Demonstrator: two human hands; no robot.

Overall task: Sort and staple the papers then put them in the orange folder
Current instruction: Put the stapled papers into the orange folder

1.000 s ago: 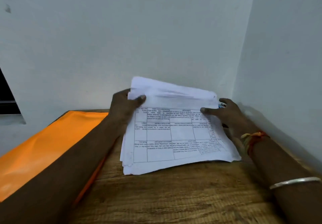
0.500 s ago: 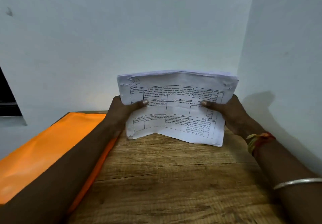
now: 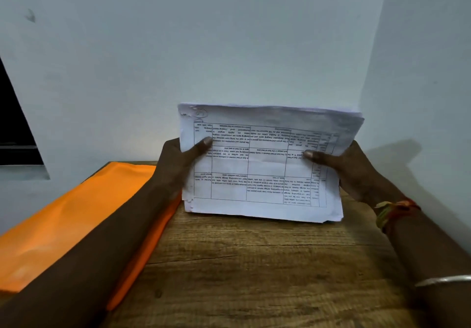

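Head view: the stack of papers [image 3: 265, 169] stands nearly upright over the far part of the wooden table [image 3: 254, 264], printed side toward the person, with its lower edge at or just above the wood; I cannot tell whether it touches. The left hand [image 3: 175, 167] grips the stack's left edge and the right hand [image 3: 351, 172] its right edge. Each has its thumb across the front sheet and its fingers hidden behind. This looks like squaring the stack. To do it well, the grip should be loose enough for sheets to slide, and the lower edge tapped flat on the table, since the left corners look ragged and uneven. The orange folder [image 3: 76, 220] lies closed at the table's left, just beside the papers and partly under the left forearm. By count there are one stack, its sheets too many to tell apart, one folder and two hands. The right wrist carries one thread band [image 3: 392, 210] and one metal bangle [image 3: 443, 280]. No stapler shows.
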